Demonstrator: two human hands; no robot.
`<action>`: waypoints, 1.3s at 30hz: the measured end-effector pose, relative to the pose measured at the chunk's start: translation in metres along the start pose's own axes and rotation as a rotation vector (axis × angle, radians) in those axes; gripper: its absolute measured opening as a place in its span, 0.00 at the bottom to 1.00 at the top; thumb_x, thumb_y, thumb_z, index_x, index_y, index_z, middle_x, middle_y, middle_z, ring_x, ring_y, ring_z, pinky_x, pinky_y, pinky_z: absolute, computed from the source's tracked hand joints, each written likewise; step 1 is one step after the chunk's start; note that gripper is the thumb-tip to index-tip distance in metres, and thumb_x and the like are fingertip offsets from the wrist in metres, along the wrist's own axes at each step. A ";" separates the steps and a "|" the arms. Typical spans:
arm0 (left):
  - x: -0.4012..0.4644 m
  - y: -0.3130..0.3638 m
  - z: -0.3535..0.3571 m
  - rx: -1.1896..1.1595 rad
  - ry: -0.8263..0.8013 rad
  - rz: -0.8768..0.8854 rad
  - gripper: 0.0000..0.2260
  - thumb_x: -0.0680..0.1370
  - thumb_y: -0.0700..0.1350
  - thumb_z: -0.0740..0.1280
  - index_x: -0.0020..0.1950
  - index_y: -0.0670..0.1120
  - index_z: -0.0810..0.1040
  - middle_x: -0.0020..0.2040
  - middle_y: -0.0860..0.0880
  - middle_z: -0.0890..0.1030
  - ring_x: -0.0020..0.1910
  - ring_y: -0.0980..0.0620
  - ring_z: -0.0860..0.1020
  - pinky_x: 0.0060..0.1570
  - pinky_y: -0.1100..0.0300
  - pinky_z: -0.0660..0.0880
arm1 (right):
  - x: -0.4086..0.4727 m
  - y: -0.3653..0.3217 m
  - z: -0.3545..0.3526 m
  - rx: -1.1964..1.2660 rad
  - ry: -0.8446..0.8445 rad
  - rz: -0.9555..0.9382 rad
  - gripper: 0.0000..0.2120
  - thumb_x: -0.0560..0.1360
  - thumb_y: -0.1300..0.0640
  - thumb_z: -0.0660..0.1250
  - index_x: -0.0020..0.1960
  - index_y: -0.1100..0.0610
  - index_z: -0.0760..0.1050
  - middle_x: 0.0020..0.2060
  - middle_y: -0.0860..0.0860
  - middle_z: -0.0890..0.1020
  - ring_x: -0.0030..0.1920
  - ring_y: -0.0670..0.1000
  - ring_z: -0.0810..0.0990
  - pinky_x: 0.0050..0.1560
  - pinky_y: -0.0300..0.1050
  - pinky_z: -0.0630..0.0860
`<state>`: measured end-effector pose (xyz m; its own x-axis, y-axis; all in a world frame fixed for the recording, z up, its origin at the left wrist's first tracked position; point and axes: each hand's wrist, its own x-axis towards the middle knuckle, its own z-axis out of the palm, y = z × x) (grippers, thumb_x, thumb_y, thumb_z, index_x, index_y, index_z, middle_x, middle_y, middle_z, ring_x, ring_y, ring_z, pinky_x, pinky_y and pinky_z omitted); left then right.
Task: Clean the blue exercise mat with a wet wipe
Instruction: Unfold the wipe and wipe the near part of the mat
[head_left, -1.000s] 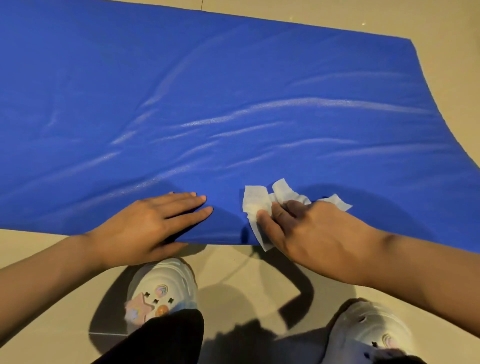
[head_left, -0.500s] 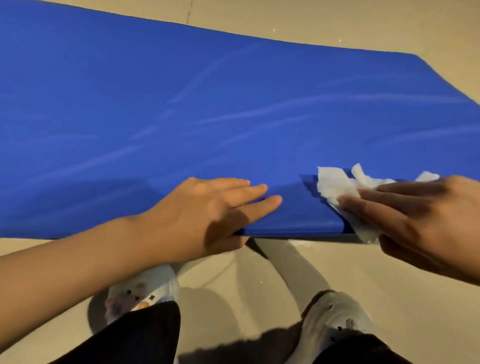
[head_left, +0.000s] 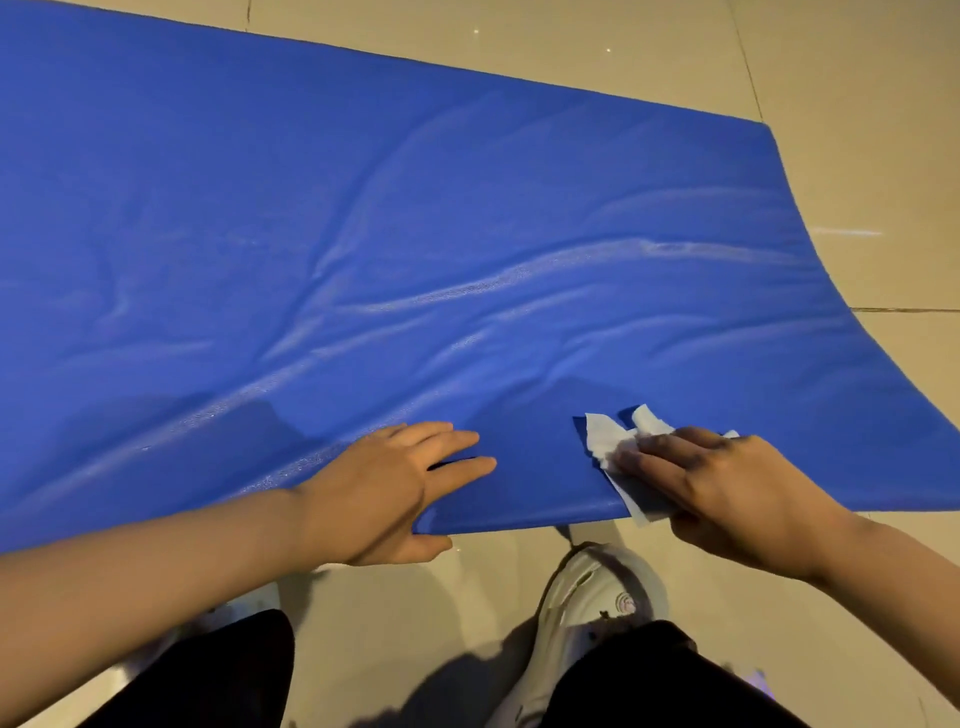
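Observation:
The blue exercise mat (head_left: 415, 234) lies spread over the floor, its surface creased and streaked with shiny wet marks. My left hand (head_left: 395, 488) rests flat on the mat's near edge, fingers straight, thumb on the floor side. A crumpled white wet wipe (head_left: 610, 439) lies on the mat near that same edge, to the right. My right hand (head_left: 717, 483) presses down on the wipe with straight fingers; part of the wipe is hidden beneath it and a corner hangs over the mat's edge.
Beige floor tiles (head_left: 857, 130) surround the mat at the back, right and front. My white shoe (head_left: 597, 597) and dark trouser legs (head_left: 218, 675) stand on the floor just in front of the mat's near edge.
My right hand slid the wipe along the mat's near edge, out to the right and back toward the middle. The view shifted; my left hand stays flat on the edge.

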<state>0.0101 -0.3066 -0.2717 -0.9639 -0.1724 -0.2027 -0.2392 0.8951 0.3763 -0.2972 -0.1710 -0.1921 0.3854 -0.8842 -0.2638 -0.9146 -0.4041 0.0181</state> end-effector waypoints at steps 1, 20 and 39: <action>0.000 0.001 -0.002 0.017 0.023 -0.004 0.31 0.71 0.62 0.58 0.72 0.49 0.66 0.65 0.44 0.79 0.60 0.43 0.81 0.49 0.48 0.82 | 0.000 -0.001 -0.007 0.017 0.037 0.013 0.31 0.54 0.63 0.80 0.57 0.58 0.80 0.49 0.56 0.85 0.40 0.61 0.84 0.20 0.49 0.75; 0.029 -0.027 0.037 0.153 0.021 0.110 0.34 0.70 0.69 0.65 0.71 0.53 0.67 0.68 0.46 0.77 0.65 0.45 0.68 0.58 0.41 0.76 | -0.006 -0.015 0.079 0.172 0.038 0.203 0.32 0.61 0.60 0.81 0.61 0.55 0.73 0.52 0.53 0.82 0.46 0.56 0.82 0.25 0.42 0.74; -0.015 -0.112 0.057 -0.042 -0.012 -0.544 0.44 0.69 0.82 0.46 0.80 0.62 0.44 0.82 0.50 0.48 0.79 0.51 0.38 0.66 0.45 0.23 | 0.177 -0.037 0.103 0.459 -0.054 0.288 0.33 0.77 0.32 0.32 0.78 0.42 0.51 0.79 0.46 0.51 0.79 0.57 0.45 0.71 0.68 0.35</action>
<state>0.0583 -0.3813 -0.3623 -0.6986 -0.6011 -0.3882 -0.7076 0.6609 0.2500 -0.2078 -0.2888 -0.3390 0.1153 -0.9258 -0.3600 -0.9464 0.0077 -0.3229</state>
